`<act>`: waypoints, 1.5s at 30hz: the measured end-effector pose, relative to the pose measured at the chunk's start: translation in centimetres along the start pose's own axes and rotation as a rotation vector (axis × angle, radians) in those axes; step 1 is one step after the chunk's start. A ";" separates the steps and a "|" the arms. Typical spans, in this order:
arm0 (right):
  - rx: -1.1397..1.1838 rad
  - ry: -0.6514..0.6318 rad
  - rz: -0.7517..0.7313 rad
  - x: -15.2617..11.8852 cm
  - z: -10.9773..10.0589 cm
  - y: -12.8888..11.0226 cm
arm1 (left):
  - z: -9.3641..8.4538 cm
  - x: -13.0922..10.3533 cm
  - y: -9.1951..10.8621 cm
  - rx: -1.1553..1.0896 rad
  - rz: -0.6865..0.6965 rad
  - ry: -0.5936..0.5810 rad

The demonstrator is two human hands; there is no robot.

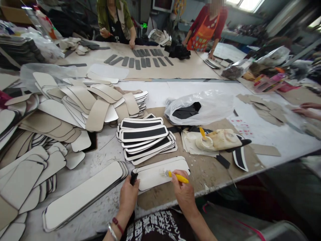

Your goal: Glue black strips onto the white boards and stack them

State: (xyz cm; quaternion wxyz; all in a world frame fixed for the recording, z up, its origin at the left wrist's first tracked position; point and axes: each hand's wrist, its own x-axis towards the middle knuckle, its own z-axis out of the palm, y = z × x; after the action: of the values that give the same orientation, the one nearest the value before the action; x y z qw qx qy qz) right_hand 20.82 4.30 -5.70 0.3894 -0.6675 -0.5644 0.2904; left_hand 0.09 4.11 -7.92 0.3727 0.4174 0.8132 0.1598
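Between my hands lies a small stack of white rounded strips (150,179). My right hand (184,189) grips a yellow-handled brush (181,177), its bristles against the top strip. My left hand (129,192) pinches a small black piece (134,178) at the strip's left end. Just beyond is a pile of white strips with black centres (144,134). To the right, a glue-stained cream container (223,139) lies on its side, with a yellow stick (202,133) at its opening. A stack of long white strips (82,194) rests left of my left hand.
Heaps of beige and white pieces (97,113) cover the left side. A clear plastic bag (213,107) holds black pieces. Two people (116,23) (205,28) stand across the table by rows of grey strips (142,63). Another person's hand (307,108) shows at right.
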 end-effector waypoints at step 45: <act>-0.197 0.135 -0.269 0.0 -4.3 1.0 | 0.5 -0.3 -0.3 -0.107 -0.041 -0.025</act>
State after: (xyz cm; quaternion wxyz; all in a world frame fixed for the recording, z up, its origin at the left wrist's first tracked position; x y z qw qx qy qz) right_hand 24.88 3.37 -4.27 0.3945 -0.6389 -0.6468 0.1337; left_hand 0.41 3.70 -8.31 0.4079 0.3823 0.8071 0.1900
